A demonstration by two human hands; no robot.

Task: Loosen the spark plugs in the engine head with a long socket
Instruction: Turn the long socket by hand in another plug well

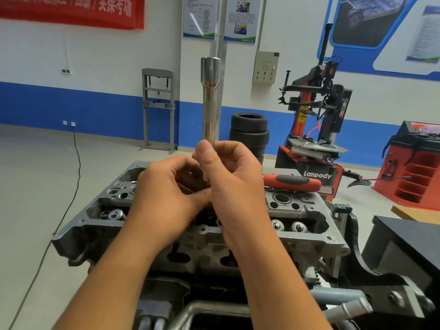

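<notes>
A long chrome socket (209,101) stands upright above the middle of the grey engine head (307,213), its wider end at the top. My right hand (228,177) grips its lower end, thumb up along the shaft. My left hand (166,189) is curled beside it, fingertips pinching the socket's bottom end; what exactly they touch is hidden between the hands. A ratchet with a red and black handle (291,181) lies on the head's far right edge. Valve springs show in the head on both sides of my wrists.
The engine head sits on a stand with metal tubes (333,294) at the bottom. A black bench (409,239) is at the right. Behind stand stacked tyres (248,132), a red tyre changer (316,129), a red cabinet (414,163) and a grey press frame (158,108). A black cable (71,186) runs across the floor at left.
</notes>
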